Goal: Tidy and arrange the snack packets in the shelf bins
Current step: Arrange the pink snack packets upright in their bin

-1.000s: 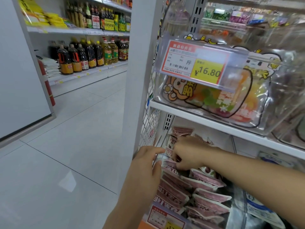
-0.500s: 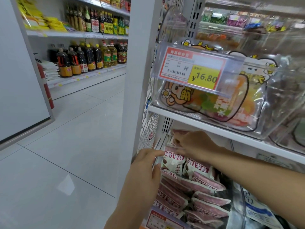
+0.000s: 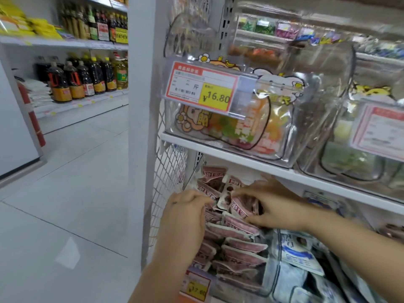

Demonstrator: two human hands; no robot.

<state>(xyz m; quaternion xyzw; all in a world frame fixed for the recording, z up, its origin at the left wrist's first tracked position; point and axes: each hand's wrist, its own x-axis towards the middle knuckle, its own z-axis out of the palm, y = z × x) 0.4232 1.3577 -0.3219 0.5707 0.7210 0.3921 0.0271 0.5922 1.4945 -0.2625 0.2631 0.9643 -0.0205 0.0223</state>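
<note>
- Right hand (image 3: 276, 207): grip clamped, thumb below and fingers above, on upright pink snack packets (image 3: 241, 209) at the top of the stack in the clear bin (image 3: 272, 279) under the white shelf (image 3: 240, 159).
- Left hand (image 3: 185, 217) curls against the stack's left edge; whether its grip holds anything, I cannot tell.

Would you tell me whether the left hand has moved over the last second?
No, hardly: the left hand stays at the left edge of the snack packets, beside the wire mesh.
</note>
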